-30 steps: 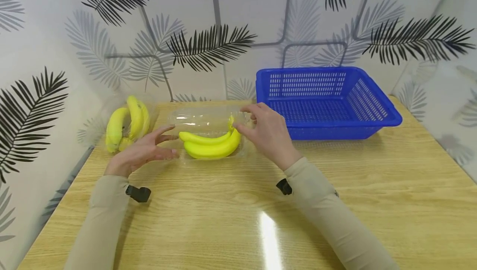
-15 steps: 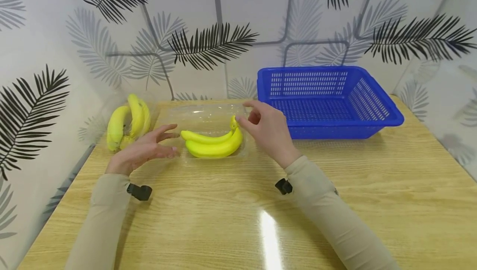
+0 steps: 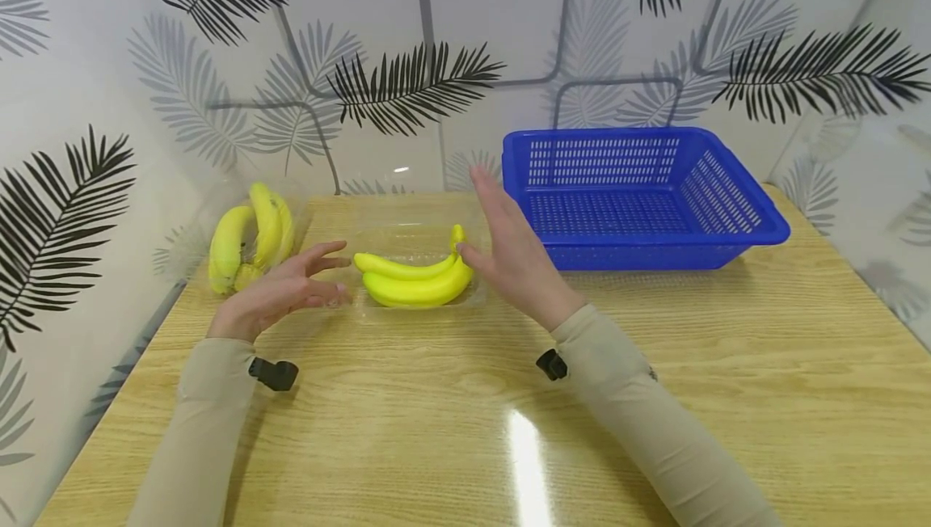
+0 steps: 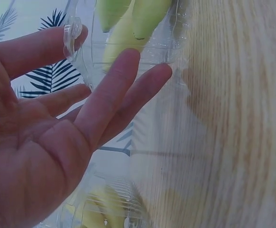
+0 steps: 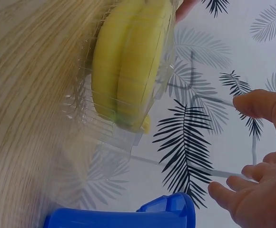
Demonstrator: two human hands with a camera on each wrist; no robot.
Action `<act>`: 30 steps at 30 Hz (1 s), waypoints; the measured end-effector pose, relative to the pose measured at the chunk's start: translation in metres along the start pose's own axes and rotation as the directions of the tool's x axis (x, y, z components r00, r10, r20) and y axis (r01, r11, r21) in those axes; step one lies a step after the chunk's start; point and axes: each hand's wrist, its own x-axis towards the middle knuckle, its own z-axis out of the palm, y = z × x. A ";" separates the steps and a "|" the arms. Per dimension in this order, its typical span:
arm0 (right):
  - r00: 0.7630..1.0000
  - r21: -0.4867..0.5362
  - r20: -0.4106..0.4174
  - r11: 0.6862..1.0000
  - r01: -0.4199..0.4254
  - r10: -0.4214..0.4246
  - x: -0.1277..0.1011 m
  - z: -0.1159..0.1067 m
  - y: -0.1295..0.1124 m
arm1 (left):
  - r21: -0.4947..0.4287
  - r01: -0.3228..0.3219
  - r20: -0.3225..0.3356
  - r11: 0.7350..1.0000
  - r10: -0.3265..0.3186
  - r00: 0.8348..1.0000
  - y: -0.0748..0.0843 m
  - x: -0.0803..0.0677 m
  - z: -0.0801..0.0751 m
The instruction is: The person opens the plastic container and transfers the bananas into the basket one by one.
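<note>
A yellow banana bunch (image 3: pixel 418 288) lies in a clear plastic clamshell box (image 3: pixel 414 314) on the table, stem up at the right end. My left hand (image 3: pixel 280 288) is at the box's left end, fingers spread and loosely extended. In the left wrist view one fingertip of this hand (image 4: pixel 57 137) overlaps a clear plastic edge. My right hand (image 3: pixel 518 260) is raised at the right end, fingers straight, thumb tip beside the stem. The right wrist view shows this hand (image 5: pixel 266 175) apart from the box wall (image 5: pixel 112 135).
A second clear box holding bananas (image 3: pixel 269 228) stands at the left, behind my left hand. The blue perforated basket (image 3: pixel 640 256) is at the back right, near my right hand. A patterned wall (image 3: pixel 407 18) rises behind the wooden table (image 3: pixel 407 414).
My right hand's fingers were bent at the clear lid's edge and are now straight and raised. The glint on the clear lid has moved up and back. My left hand has stayed put.
</note>
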 end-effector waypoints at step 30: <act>0.897 -0.072 0.442 0.997 0.001 0.032 0.012 0.066 0.009 | -0.019 0.014 -0.024 1.000 -0.014 1.000 0.001 0.003 0.000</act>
